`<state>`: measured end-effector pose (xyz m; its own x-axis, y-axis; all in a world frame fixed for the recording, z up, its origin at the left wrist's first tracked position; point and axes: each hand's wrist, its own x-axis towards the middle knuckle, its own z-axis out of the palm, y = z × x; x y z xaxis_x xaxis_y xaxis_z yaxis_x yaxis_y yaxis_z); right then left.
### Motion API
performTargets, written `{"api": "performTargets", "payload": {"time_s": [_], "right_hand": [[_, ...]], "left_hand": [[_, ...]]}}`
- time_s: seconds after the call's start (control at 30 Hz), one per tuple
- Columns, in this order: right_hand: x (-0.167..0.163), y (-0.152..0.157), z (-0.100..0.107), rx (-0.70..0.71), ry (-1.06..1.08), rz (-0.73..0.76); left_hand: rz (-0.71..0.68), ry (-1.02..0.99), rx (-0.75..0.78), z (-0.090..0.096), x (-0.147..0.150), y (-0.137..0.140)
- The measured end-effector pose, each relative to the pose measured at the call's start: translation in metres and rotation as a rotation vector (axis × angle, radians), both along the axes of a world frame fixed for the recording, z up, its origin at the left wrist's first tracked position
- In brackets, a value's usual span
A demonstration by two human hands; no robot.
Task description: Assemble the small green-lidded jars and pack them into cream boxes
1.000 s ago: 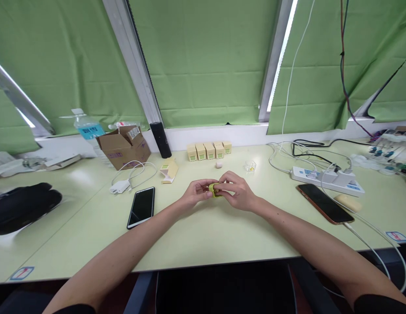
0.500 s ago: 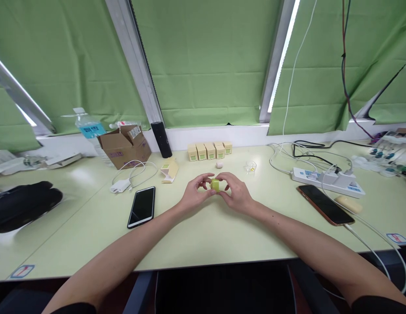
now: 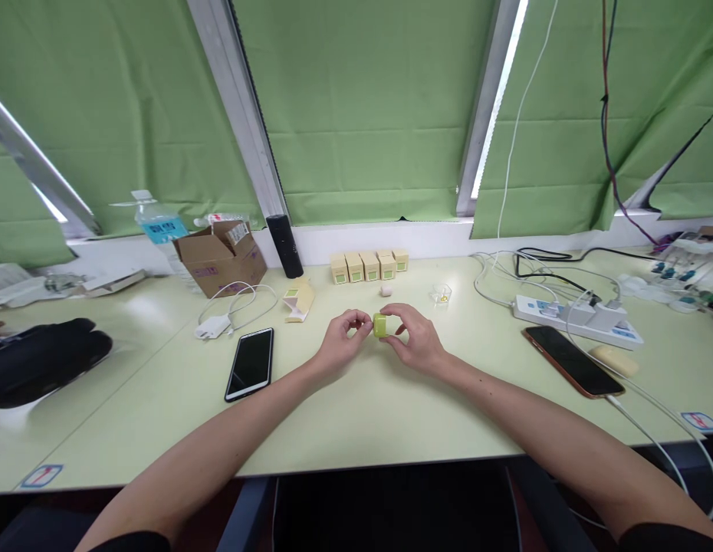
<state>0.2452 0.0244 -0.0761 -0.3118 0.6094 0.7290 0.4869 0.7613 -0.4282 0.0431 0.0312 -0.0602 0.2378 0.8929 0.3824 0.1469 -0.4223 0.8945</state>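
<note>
My right hand (image 3: 412,336) pinches a small glossy yellow-green block (image 3: 380,325) between thumb and forefinger, a little above the table. Just left of the block is my left hand (image 3: 343,339), its thumb and forefinger pressed together. Whether anything sits in that pinch is too small to tell. Beyond the hands lie a small pale pink piece (image 3: 386,290) and a clear plastic container (image 3: 441,294) with something yellow in it. Farther back stands a row of several small beige boxes (image 3: 370,266). An opened beige box (image 3: 299,299) rests to the left.
A phone (image 3: 249,364) lies left of my hands, near a white charger (image 3: 212,326). At the back left are a cardboard box (image 3: 221,261), a black cylinder (image 3: 284,247) and a water bottle (image 3: 161,226). Rightward lie a power strip (image 3: 575,320) and another phone (image 3: 572,360) with cables.
My left fingers have come off the green block and drawn slightly left, now closed together. The right hand still holds the block in nearly the same place.
</note>
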Motion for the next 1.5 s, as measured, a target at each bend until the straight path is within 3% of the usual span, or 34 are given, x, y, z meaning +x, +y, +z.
{"api": "performTargets", "payload": {"time_s": [0.3, 0.47, 0.77, 0.93, 1.5], "right_hand": [[0.000, 0.000, 0.004, 0.012, 0.047, -0.036], [0.001, 0.001, 0.002, 0.030, 0.031, -0.017], [-0.002, -0.007, 0.006, 0.290, -0.083, -0.067], [-0.005, -0.009, 0.012, 0.478, -0.107, -0.093], [-0.004, -0.009, 0.012, 0.487, -0.232, -0.095]], "left_hand": [[-0.026, -0.101, -0.062, 0.001, -0.004, 0.008], [-0.113, -0.187, -0.144, -0.005, -0.005, 0.012], [-0.494, -0.304, -0.355, -0.001, -0.005, 0.002], [-0.604, -0.414, -0.410, 0.004, -0.008, 0.000], [-0.634, -0.401, -0.434, 0.008, -0.009, -0.003]]}}
